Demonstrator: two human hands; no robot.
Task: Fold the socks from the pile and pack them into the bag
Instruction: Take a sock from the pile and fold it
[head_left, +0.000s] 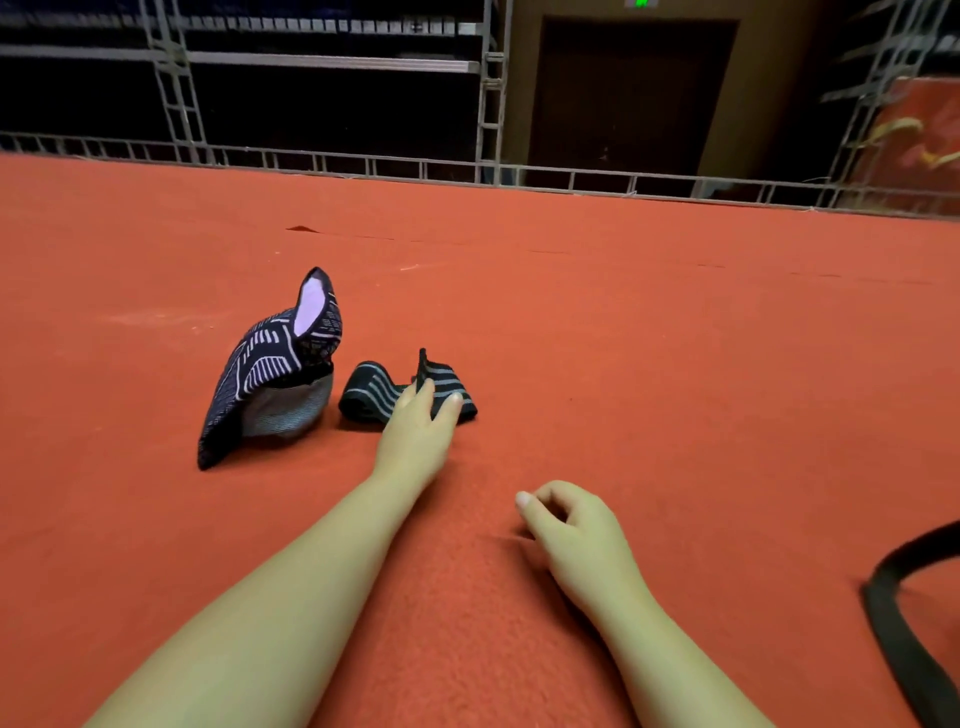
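A dark sock with teal stripes (371, 391) lies folded on the red felt surface (675, 364). My left hand (420, 426) reaches over it and pinches its right part between fingers and thumb. To the left stands a small navy bag with a white line pattern (260, 374), its mouth open and a pale lining showing at the raised flap. Grey striped fabric (291, 410) shows in the bag's opening. My right hand (576, 530) rests on the felt nearer to me, fingers loosely curled and holding nothing.
A black strap (898, 623) curves in at the lower right corner. A low metal rail (519, 174) runs along the far edge of the felt, with truss frames and a dark doorway behind it.
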